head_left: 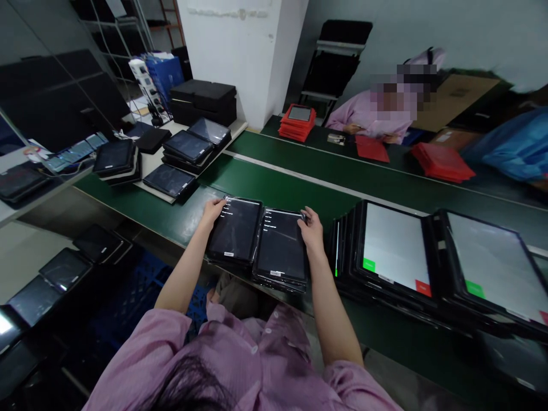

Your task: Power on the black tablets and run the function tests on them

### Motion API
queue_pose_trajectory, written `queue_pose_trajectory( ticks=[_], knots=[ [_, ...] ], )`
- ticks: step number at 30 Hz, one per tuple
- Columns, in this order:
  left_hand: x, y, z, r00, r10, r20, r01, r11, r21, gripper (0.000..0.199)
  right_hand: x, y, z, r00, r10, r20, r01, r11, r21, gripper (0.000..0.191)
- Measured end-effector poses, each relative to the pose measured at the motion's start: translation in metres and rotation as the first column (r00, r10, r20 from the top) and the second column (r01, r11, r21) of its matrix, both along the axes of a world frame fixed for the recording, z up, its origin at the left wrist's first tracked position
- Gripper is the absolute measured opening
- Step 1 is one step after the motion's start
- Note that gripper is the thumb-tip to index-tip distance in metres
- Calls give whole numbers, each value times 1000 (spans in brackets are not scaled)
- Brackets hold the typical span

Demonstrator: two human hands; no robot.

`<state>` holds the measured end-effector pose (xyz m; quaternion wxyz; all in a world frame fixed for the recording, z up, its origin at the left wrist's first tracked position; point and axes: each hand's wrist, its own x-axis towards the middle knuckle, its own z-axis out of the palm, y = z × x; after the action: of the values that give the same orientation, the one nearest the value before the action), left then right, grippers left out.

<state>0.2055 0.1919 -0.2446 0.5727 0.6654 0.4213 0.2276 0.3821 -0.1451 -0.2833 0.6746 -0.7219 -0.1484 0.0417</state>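
Two stacks of tablets stand side by side in front of me at the near edge of the green bench. My left hand [213, 211] grips the upper left corner of the left tablet [236, 231], which lies on top of its stack. On the other stack, my right hand [311, 229] holds the upper right corner of the right tablet [281, 245]. Both screens are dark with a short list of white text lines, and each has a small white label at the near edge. The undersides of my fingers are hidden.
Right of me stand stacked tablets with lit white screens [396, 240] and green and red squares. More tablets [188, 146] sit on a board at left. A co-worker in pink [368, 111] sits opposite, beside red sleeves [443, 161]. The green bench [274, 185] runs between us.
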Motion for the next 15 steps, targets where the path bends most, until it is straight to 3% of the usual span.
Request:
queue_pose_trajectory(
  ticks=[8,12,15],
  knots=[
    [0,-1,1,1000,-18,-5,18,1000,3,46,0,1,1,999,-18,-29,19,999,27,69],
    [-7,-2,5,999,-44,5,44,999,-9,49,-3,2,3,1000,-6,-26,7,1000,24,82],
    [-20,-5,5,995,-87,44,89,995,-41,56,-9,-3,8,997,72,30,-71,997,-22,97]
  ],
)
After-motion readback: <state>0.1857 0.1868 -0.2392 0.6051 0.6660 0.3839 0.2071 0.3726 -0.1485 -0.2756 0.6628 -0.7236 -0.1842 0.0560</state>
